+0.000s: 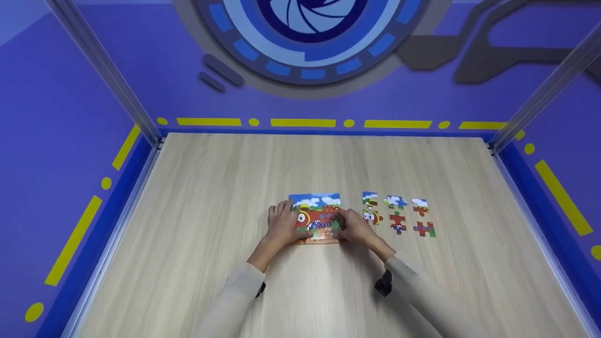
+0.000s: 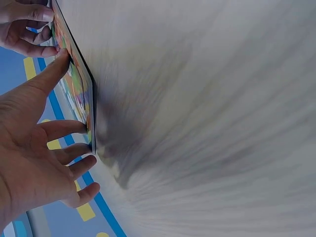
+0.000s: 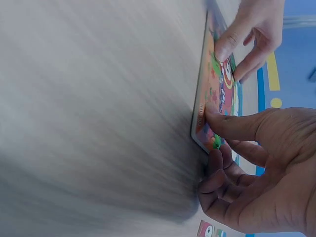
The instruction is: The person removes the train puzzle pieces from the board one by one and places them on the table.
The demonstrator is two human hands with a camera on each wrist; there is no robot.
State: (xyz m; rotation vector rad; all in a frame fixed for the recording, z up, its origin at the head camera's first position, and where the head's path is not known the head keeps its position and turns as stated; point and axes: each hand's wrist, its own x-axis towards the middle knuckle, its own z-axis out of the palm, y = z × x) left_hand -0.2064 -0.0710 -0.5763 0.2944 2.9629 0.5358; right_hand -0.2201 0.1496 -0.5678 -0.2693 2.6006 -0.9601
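A picture puzzle board (image 1: 315, 201) with a red cartoon train lies flat on the table. My left hand (image 1: 282, 225) spans its left side, the thumb (image 2: 54, 71) on the picture and relaxed fingers (image 2: 69, 129) at the edge. At the board's right side, my right hand (image 1: 354, 226) pinches near the lower corner, thumb (image 3: 229, 123) on top and the other fingers (image 3: 217, 180) curled by the edge. Whether a loose piece lies under the right fingertips, I cannot tell.
Several loose puzzle pieces (image 1: 398, 223) lie in two rows right of the board, the nearest (image 1: 371, 217) close to my right hand. Blue-purple panels (image 1: 310, 105) with yellow marks border the back and sides of the wooden table (image 1: 225, 164).
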